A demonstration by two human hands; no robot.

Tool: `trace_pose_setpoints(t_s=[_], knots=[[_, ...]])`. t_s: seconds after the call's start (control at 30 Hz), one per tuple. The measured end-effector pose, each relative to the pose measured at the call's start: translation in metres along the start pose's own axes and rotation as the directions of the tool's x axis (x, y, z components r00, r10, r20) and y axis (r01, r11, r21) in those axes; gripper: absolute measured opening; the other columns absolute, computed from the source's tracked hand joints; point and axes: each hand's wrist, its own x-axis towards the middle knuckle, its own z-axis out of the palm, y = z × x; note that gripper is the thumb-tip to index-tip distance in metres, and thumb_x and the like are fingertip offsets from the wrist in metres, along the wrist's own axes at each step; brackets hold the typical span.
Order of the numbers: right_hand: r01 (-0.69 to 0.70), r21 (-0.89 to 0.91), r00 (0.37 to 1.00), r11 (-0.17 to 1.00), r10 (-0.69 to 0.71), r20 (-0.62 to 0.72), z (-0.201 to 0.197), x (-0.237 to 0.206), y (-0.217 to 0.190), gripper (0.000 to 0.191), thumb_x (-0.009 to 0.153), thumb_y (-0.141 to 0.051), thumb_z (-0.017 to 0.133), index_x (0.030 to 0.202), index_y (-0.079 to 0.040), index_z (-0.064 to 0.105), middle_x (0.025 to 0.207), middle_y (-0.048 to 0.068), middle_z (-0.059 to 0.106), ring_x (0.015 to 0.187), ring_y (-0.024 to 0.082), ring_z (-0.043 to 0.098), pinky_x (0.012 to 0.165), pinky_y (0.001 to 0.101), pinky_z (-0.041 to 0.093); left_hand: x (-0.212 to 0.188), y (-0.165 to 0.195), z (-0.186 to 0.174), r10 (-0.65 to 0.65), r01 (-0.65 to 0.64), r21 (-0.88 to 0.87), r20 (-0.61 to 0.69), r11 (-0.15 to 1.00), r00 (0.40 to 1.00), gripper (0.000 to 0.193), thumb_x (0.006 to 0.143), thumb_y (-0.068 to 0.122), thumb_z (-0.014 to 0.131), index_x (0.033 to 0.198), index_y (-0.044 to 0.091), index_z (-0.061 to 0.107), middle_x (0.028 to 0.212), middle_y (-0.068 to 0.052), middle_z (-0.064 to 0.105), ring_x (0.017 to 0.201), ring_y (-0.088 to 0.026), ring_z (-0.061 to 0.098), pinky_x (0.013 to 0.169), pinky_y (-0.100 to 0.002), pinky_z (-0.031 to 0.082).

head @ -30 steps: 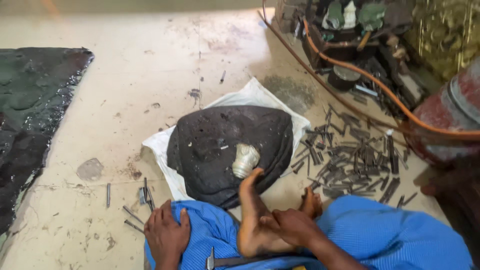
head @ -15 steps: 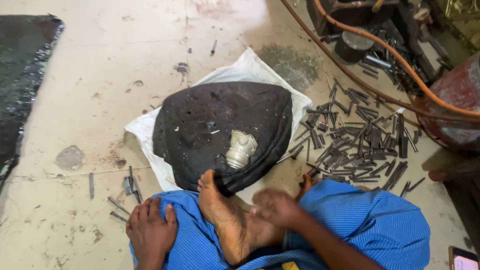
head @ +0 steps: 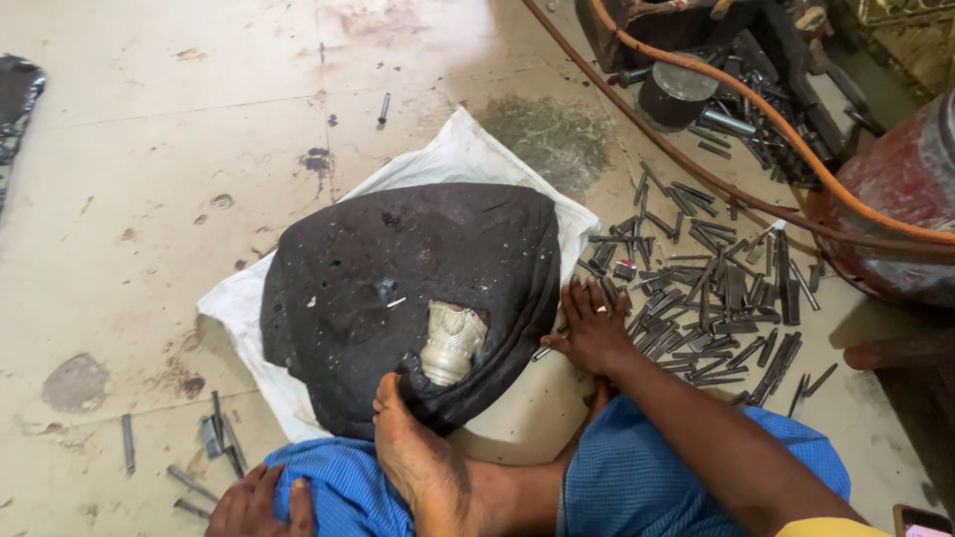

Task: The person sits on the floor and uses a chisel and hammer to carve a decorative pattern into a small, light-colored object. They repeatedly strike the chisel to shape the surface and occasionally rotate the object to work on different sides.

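A big black dome-shaped pitch block [head: 398, 288] lies on a white cloth [head: 448, 164] on the floor. A small pale carved metal piece [head: 451, 343] is set into its near side. My bare foot [head: 423, 462] presses against the block's near edge. My right hand [head: 594, 328] rests flat on the floor at the block's right edge, fingers spread, beside a heap of dark metal chisels [head: 711, 288]. My left hand [head: 261, 502] lies on my blue-clad knee at the bottom left, holding nothing.
An orange hose [head: 756, 119] and a brown hose run across the upper right by a red cylinder [head: 900, 199]. A black round pot [head: 676, 94] stands near them. A few loose chisels [head: 219, 438] lie at the lower left. A phone corner [head: 920, 519] shows bottom right.
My right hand has moved from my foot out to the floor at the block's right edge. The view has shifted closer to the block.
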Motion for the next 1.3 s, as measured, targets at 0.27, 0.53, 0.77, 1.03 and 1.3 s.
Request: trace_pose_setpoints(t_s=[0.27, 0.53, 0.77, 1.03, 1.3], knots=[[0.045, 0.051, 0.997, 0.998, -0.048, 0.06, -0.001, 0.015, 0.091, 0.09, 0.099, -0.068, 0.025, 0.164, -0.019, -0.012, 0.169, 0.01, -0.013, 0.153, 0.029, -0.011, 0.119, 0.0605, -0.008, -0.003, -0.034, 0.035, -0.036, 0.029, 0.074, 0.1, 0.997, 0.994, 0.051, 0.069, 0.046, 0.069, 0.102, 0.007, 0.077, 0.105, -0.023, 0.071, 0.096, -0.039, 0.069, 0.091, -0.05, 0.055], [-0.337, 0.095, 0.917, 0.937, 0.349, -0.191, 0.013, 0.008, 0.151, 0.08, 0.089, -0.066, 0.051, 0.157, -0.027, 0.037, 0.168, 0.021, 0.022, 0.156, 0.048, 0.01, 0.112, 0.0733, 0.026, 0.037, 0.023, -0.027, -0.385, 0.325, 0.217, 0.356, 0.92, 0.851, 0.046, 0.08, 0.04, 0.066, 0.112, 0.009, 0.076, 0.107, -0.018, 0.074, 0.097, -0.04, 0.07, 0.088, -0.051, 0.055], [0.174, 0.448, 0.817, 0.877, 0.126, -0.563, -0.016, -0.011, -0.022, 0.085, 0.094, -0.044, 0.07, 0.16, -0.001, 0.039, 0.165, 0.028, 0.034, 0.154, 0.049, 0.034, 0.124, 0.054, 0.033, 0.104, 0.035, -0.02, -0.329, 0.301, 0.154, 0.22, 0.941, 0.918, 0.047, 0.09, 0.023, 0.062, 0.131, 0.0, 0.06, 0.13, -0.023, 0.064, 0.119, -0.041, 0.061, 0.102, -0.047, 0.049], [0.234, 0.793, 0.794, 0.563, 0.36, -0.49, -0.04, -0.035, -0.228, 0.096, 0.082, -0.032, 0.081, 0.158, -0.002, 0.033, 0.154, 0.037, 0.029, 0.142, 0.054, 0.032, 0.11, 0.0568, 0.036, 0.184, -0.03, 0.074, -0.294, 0.257, 0.175, 0.239, 0.951, 0.925, 0.078, 0.092, 0.034, 0.065, 0.157, 0.01, 0.029, 0.16, -0.026, 0.034, 0.142, -0.05, 0.036, 0.106, -0.054, 0.042], [0.469, 0.67, 0.661, 0.575, 0.275, -0.699, -0.034, -0.008, -0.216, 0.072, 0.084, -0.011, 0.07, 0.152, -0.006, 0.046, 0.154, 0.024, 0.048, 0.145, 0.042, 0.045, 0.128, 0.0585, 0.024, 0.266, -0.079, 0.122, -0.423, 0.388, 0.172, 0.449, 0.905, 0.787, 0.084, 0.094, 0.051, 0.057, 0.161, 0.013, 0.022, 0.151, -0.028, 0.04, 0.128, -0.054, 0.045, 0.104, -0.059, 0.041]])
